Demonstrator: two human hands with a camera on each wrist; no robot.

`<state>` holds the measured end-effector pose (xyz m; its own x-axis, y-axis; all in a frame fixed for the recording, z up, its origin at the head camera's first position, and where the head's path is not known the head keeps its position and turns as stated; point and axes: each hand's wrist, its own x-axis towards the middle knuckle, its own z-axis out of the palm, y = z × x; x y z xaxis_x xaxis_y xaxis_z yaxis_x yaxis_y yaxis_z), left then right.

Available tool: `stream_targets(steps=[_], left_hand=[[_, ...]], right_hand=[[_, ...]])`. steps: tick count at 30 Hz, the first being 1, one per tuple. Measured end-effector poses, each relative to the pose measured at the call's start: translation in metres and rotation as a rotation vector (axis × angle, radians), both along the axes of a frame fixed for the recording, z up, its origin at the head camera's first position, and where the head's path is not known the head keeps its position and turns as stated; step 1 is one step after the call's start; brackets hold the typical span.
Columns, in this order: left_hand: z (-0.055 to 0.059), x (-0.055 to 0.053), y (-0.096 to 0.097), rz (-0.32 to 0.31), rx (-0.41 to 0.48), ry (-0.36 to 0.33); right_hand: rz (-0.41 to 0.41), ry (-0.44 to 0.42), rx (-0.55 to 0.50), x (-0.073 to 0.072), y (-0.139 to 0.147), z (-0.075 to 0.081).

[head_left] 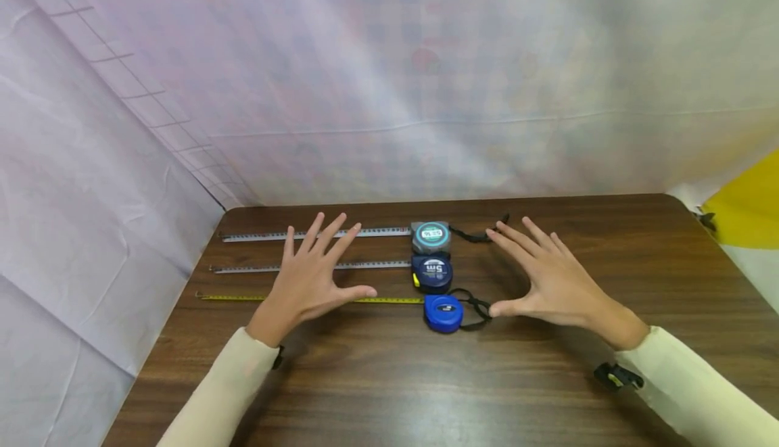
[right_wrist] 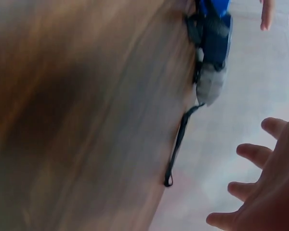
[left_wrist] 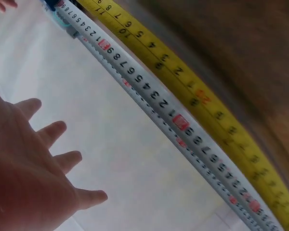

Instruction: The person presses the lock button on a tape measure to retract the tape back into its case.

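Three tape measures lie in a column on the wooden table, blades drawn out to the left. Farthest back is a grey and teal tape measure point(head_left: 431, 235) with a white blade point(left_wrist: 149, 98). A dark navy tape measure point(head_left: 434, 273) marked 5m sits in the middle. Nearest is a bright blue tape measure point(head_left: 443, 313) with a yellow blade point(left_wrist: 176, 72) and a black strap loop. My left hand point(head_left: 307, 274), fingers spread, is over the blades and holds nothing. To the right of the cases, my right hand point(head_left: 550, 281) is spread too, its fingertips near the black straps point(right_wrist: 179, 139).
A white cloth point(head_left: 426, 95) hangs behind the brown table point(head_left: 426, 386) and along its left side. Something yellow point(head_left: 748, 207) shows beyond the right edge. Black wrist straps point(head_left: 617, 376) sit at the cuffs of the pale sleeves.
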<state>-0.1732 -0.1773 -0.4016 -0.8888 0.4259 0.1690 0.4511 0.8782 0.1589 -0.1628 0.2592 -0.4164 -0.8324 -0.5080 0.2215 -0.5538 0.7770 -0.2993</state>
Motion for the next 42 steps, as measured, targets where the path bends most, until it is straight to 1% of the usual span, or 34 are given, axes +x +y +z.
stream_targets(steps=[3, 6, 9, 12, 16, 18, 22, 25, 30, 34, 39, 42], left_hand=[[0.0, 0.004, -0.012, 0.017, 0.011, -0.009], [0.001, 0.008, -0.028, 0.041, 0.03, -0.018], [0.0, 0.009, -0.047, 0.071, 0.059, -0.031], [0.001, 0.011, -0.068, 0.11, 0.073, -0.051], [0.001, 0.014, -0.097, 0.158, 0.077, -0.079], [-0.001, 0.016, -0.11, 0.174, 0.085, -0.095], [-0.006, 0.019, -0.131, 0.191, 0.114, -0.118], [-0.01, 0.02, -0.144, 0.191, 0.118, -0.112], [-0.016, 0.019, -0.164, 0.186, 0.11, -0.088], [-0.019, 0.018, -0.174, 0.196, 0.12, -0.077], [-0.02, 0.019, -0.18, 0.228, 0.145, -0.118], [-0.02, 0.019, -0.182, 0.24, 0.143, -0.141]], right_hand=[[0.023, -0.036, -0.048, 0.003, -0.006, -0.003], [0.059, -0.072, -0.122, 0.006, -0.012, -0.006], [0.099, -0.121, -0.208, 0.008, -0.018, -0.01], [0.12, -0.176, -0.272, 0.01, -0.023, -0.013], [0.115, -0.233, -0.313, 0.011, -0.029, -0.017], [0.117, -0.247, -0.327, 0.011, -0.032, -0.018], [0.128, -0.25, -0.354, 0.011, -0.036, -0.02], [0.137, -0.254, -0.371, 0.01, -0.039, -0.022], [0.146, -0.262, -0.376, 0.007, -0.044, -0.026], [0.125, -0.269, -0.358, 0.007, -0.049, -0.026], [0.096, -0.274, -0.329, 0.009, -0.055, -0.026], [0.074, -0.268, -0.312, 0.009, -0.059, -0.028]])
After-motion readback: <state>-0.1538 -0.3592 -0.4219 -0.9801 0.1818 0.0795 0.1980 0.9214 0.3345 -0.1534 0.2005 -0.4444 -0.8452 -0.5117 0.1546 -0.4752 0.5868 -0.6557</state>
